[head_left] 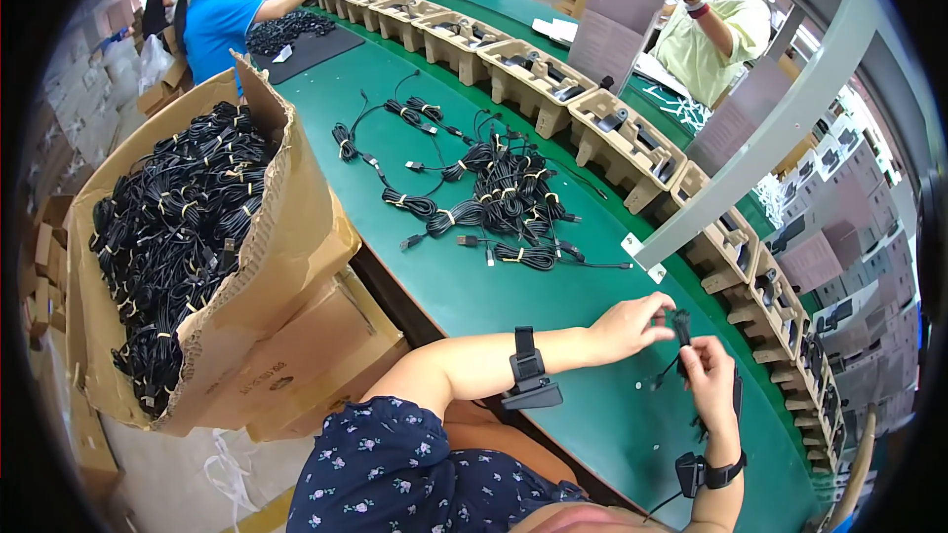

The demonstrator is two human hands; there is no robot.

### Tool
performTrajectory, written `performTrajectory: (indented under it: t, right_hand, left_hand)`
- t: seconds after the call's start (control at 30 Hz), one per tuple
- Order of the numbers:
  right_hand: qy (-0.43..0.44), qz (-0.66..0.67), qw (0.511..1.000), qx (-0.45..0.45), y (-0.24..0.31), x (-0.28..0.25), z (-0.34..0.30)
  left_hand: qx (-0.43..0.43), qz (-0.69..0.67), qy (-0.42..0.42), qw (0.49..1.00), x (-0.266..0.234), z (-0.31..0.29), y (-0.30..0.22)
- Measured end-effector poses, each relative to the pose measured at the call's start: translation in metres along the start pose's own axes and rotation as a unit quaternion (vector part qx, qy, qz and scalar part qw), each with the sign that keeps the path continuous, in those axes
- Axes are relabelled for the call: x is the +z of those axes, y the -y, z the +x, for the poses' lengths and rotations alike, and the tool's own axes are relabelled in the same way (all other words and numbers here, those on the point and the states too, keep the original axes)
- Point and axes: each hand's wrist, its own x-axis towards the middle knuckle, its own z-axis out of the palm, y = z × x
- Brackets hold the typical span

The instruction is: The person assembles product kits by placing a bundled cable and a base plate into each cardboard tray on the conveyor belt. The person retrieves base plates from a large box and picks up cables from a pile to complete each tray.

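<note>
My right hand (709, 375) is closed on a bundled black cable (682, 328), held upright above the green table, with its top end sticking out over the thumb. My left hand (637, 328) is beside that top end, fingers curved and thumb apart; I cannot tell whether the fingertips touch the cable. A thin cable end dangles below the right hand. Farther up the table lies a loose pile of black cables (513, 188), coiled and tied with pale bands, several plugs pointing outward.
A large cardboard box (267, 237) full of tied black cables stands at the left. Along the far side runs a curved row of moulded brown trays (533, 84) holding dark parts. A grey metal post (750, 128) slants to the table. Two people work across from me and at the far left.
</note>
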Motion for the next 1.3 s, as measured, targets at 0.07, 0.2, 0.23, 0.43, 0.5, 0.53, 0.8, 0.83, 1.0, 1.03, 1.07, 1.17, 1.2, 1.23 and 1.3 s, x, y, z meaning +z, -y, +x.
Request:
performTrajectory:
  t: [0.07,0.2,0.23,0.43,0.5,0.53,0.8,0.83,1.0,1.03,1.07,1.17,1.2,1.23,1.3]
  right_hand:
    - [-0.082,0.117,0.99,0.004,-0.004,0.002,0.002]
    - [-0.105,0.188,0.976,-0.035,-0.005,0.014,0.003]
    - [-0.102,0.099,0.987,-0.081,-0.003,0.023,0.002]
    - [-0.219,-0.297,0.874,-0.317,0.006,0.044,0.0]
    - [-0.132,-0.367,0.842,-0.372,0.018,0.036,0.002]
    - [-0.053,-0.42,0.819,-0.387,0.018,0.033,0.003]
    - [-0.013,-0.421,0.86,-0.29,-0.037,0.016,-0.013]
    - [-0.05,-0.419,0.862,-0.282,-0.044,0.008,-0.012]
    - [-0.218,-0.407,0.878,-0.127,-0.055,-0.062,-0.003]
    - [-0.287,-0.371,0.873,-0.135,-0.065,-0.08,0.0]
    - [-0.329,-0.372,0.861,-0.108,-0.073,-0.096,0.008]
    - [-0.407,-0.416,0.813,-0.013,-0.086,-0.143,0.034]
    - [-0.409,-0.443,0.797,0.024,-0.093,-0.159,0.043]
    - [-0.376,-0.447,0.807,0.089,-0.096,-0.174,0.05]
    - [-0.346,-0.448,0.81,0.152,-0.102,-0.197,0.064]
  left_hand:
    - [-0.246,-0.198,0.127,0.94,-0.009,0.01,-0.006]
    - [-0.208,-0.408,0.129,0.88,0.013,-0.005,0.016]
    - [-0.225,-0.441,0.14,0.858,0.015,-0.005,0.01]
    - [-0.309,-0.464,0.215,0.802,0.015,-0.014,0.01]
    - [-0.312,-0.394,0.261,0.824,0.016,-0.013,0.011]
    - [-0.33,-0.383,0.263,0.822,0.011,-0.013,0.004]
    - [-0.364,-0.328,0.309,0.815,0.007,-0.003,0.01]
    - [-0.353,-0.299,0.25,0.851,0.008,-0.006,0.017]
    - [-0.35,-0.237,0.202,0.883,0.012,-0.005,0.029]
    - [-0.347,-0.224,0.212,0.886,0.014,-0.003,0.026]
    - [-0.347,-0.222,0.215,0.885,0.011,-0.004,0.026]
    - [-0.348,-0.195,0.225,0.889,0.007,-0.006,0.031]
    - [-0.353,-0.196,0.221,0.888,0.007,-0.005,0.032]
    - [-0.359,-0.199,0.217,0.886,0.007,-0.005,0.032]
    - [-0.361,-0.2,0.218,0.884,0.008,-0.003,0.03]
